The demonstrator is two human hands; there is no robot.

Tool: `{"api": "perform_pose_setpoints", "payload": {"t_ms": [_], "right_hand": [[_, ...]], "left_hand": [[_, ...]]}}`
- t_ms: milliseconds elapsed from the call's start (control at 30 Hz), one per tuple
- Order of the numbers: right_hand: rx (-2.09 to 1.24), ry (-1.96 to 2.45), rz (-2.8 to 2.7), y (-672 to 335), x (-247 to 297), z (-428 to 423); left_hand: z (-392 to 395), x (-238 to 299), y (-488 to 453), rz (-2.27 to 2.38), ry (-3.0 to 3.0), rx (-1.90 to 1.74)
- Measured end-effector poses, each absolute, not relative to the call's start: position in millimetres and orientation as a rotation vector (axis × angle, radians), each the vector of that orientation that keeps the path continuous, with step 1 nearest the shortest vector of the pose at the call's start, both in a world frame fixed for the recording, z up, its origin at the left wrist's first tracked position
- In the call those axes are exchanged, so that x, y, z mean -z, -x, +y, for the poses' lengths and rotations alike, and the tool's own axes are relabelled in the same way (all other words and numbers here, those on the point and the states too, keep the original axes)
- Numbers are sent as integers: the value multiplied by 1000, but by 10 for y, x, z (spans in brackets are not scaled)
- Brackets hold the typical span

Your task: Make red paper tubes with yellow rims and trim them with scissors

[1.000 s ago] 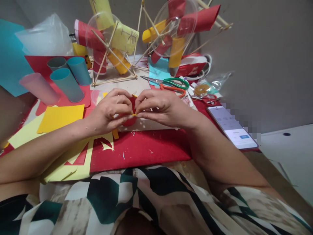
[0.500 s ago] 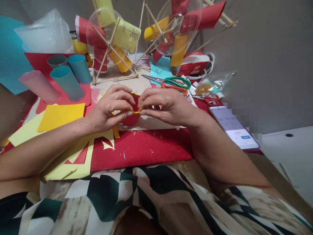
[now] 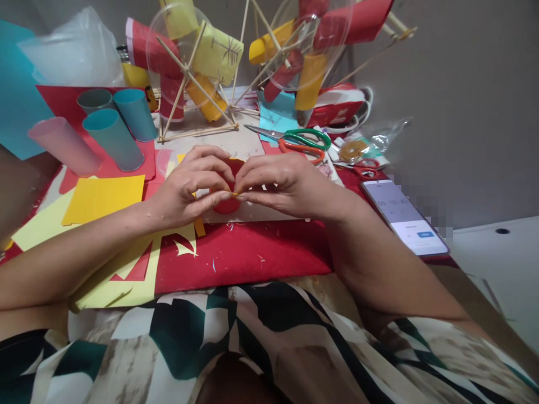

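My left hand [image 3: 191,188] and my right hand [image 3: 280,182] meet over the middle of the table, fingertips pinched together. Between them they hold a small red paper piece [image 3: 227,203] with a thin yellow strip at the pinch point. Most of the red piece is hidden behind my fingers. It hovers just above a beige cardboard sheet [image 3: 252,213] that lies on red paper [image 3: 244,255].
Blue and pink paper tubes [image 3: 112,137] stand at the left beside a yellow sheet [image 3: 103,196]. Two stick-and-paper windmill models [image 3: 189,67] rise at the back. Scissors [image 3: 301,140] lie behind my right hand. A phone [image 3: 404,216] rests at the right edge.
Both hands stay pinched on the red piece and have shifted only slightly. The view has tilted a little.
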State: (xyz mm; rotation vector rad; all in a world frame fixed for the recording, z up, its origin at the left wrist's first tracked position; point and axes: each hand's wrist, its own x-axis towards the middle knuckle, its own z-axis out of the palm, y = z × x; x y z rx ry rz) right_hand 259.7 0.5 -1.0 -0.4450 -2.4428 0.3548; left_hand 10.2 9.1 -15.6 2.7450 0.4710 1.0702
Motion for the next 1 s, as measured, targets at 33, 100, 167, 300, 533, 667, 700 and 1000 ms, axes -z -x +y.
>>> {"api": "perform_pose_setpoints", "payload": {"t_ms": [33,100,167,300,533,667,700,1000], "right_hand": [[-368,438,-2446,-2596,8,2],[-411,459,-2447,-2611,-11,2],[-472,481,-2458,-2639,-43,9],[-556,529,-2487,-2663,-84,20],[-619,539,-2395,-2601,-57,-8],[-701,608,-2431,-2657,-110,7],[-707,619,-2437,-2667,-120,9],[-585,538,-2403,-2555,-37,-55]], "left_hand": [[87,157,-104,474,-2753,-1064],[89,154,-102,481,-2759,-1041],[93,148,-100,492,-2759,-1015],[65,157,-116,536,-2768,-1007],[40,156,-123,532,-2751,-1086],[87,100,-96,562,-2707,-1065],[95,92,-93,563,-2697,-1058],[-19,114,-148,616,-2659,-1016]]}}
